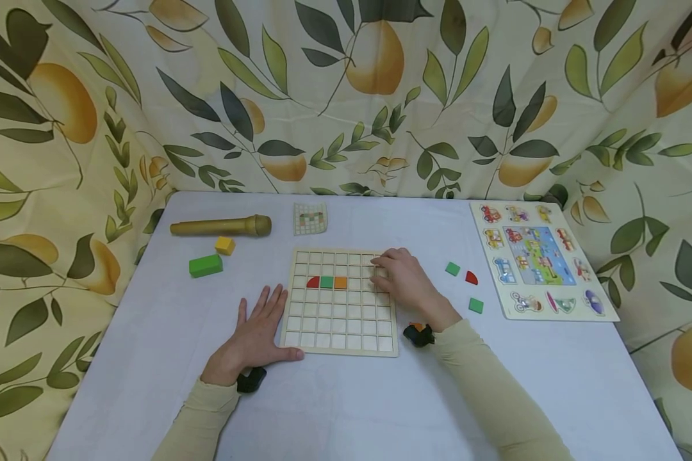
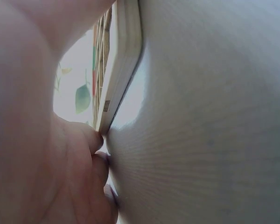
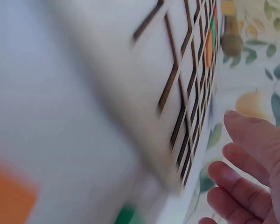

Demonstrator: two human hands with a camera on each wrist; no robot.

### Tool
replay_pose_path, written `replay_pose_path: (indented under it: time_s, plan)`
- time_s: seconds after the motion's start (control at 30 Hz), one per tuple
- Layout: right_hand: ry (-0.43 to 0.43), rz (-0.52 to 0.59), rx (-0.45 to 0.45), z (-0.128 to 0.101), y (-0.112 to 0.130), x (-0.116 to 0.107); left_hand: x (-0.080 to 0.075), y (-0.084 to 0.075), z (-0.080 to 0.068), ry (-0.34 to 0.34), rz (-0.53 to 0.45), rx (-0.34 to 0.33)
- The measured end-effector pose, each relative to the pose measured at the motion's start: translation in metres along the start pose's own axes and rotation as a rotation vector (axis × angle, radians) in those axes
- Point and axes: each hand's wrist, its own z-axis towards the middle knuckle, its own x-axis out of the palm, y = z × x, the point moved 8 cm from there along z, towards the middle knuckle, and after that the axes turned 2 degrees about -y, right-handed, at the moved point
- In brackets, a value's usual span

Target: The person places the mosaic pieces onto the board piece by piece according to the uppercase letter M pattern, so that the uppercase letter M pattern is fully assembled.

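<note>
A wooden grid board lies flat near the middle of the worktop, which is covered in a pale cloth. Three coloured tiles sit side by side in its third row: a red quarter-round tile, a green tile and an orange tile.

From the head view, the left hand lies flat on the worktop with fingers spread, its thumb along the board's lower left corner. The right hand rests over the board's upper right part, fingers loosely bent toward the top rows; whether it pinches anything there cannot be told.

The left wrist view adds what the head view hides: the fingertips press right against the board's edge, which lies flush on the cloth. The right wrist view, blurred, shows the grid's slots close up and the fingers relaxed and apart, hovering just off the board, with nothing visible between them.

Only the head view shows the surroundings. Right of the board lie two loose green tiles and a red quarter-round piece; further right a vehicle peg puzzle. To the left are a wooden pestle-like stick, a yellow block and a green block. A small pattern card lies just behind the board.
</note>
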Motion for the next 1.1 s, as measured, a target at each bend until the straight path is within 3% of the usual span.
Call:
replay_pose_path:
  time_s: [0.33, 0.67, 1.1]
  plan:
    - [-0.018, -0.009, 0.145, -0.022, -0.052, -0.021, -0.001, -0.001, 0.000, -0.001, -0.005, 0.004]
    - [-0.036, 0.053, 0.307, -0.049, -0.095, -0.040, -0.001, -0.001, 0.000, 0.001, 0.002, 0.004]
    - [-0.036, -0.013, 0.352, -0.065, -0.128, -0.044, -0.002, -0.001, -0.001, -0.010, -0.009, 0.002]
